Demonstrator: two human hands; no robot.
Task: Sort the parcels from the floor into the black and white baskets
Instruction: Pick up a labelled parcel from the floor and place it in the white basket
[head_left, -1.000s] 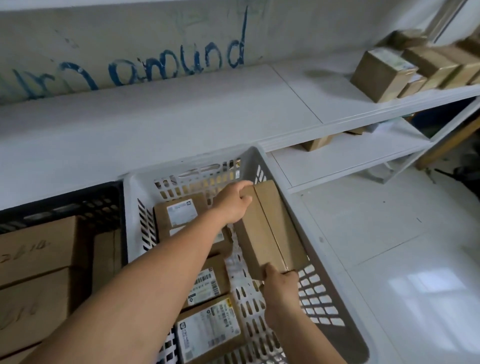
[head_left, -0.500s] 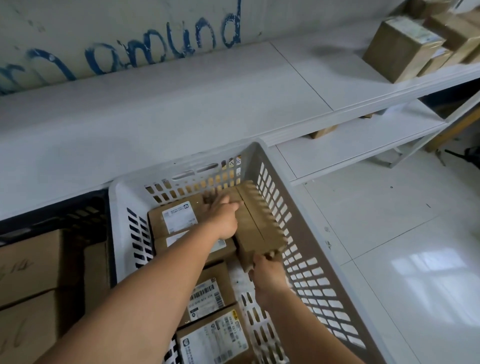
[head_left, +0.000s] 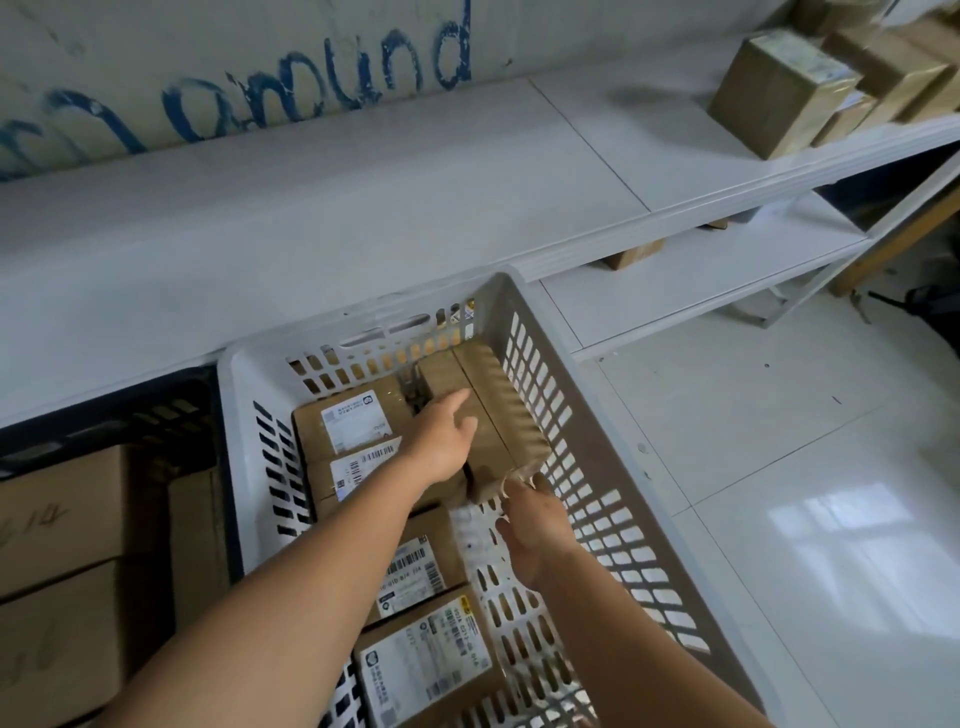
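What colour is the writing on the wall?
Blue, painted on the pale wall; the writing shows in the head view.

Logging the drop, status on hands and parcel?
Left hand open, flat on parcel. Right hand open at its near end. Parcel down in white basket, far right corner. Nothing blocking.

Blue hand-painted lettering on wall (head_left: 311, 78), legible part approx. "amund". Barcode labels on parcels (head_left: 415, 571) in white basket (head_left: 597, 415): print too small/blurred to read.
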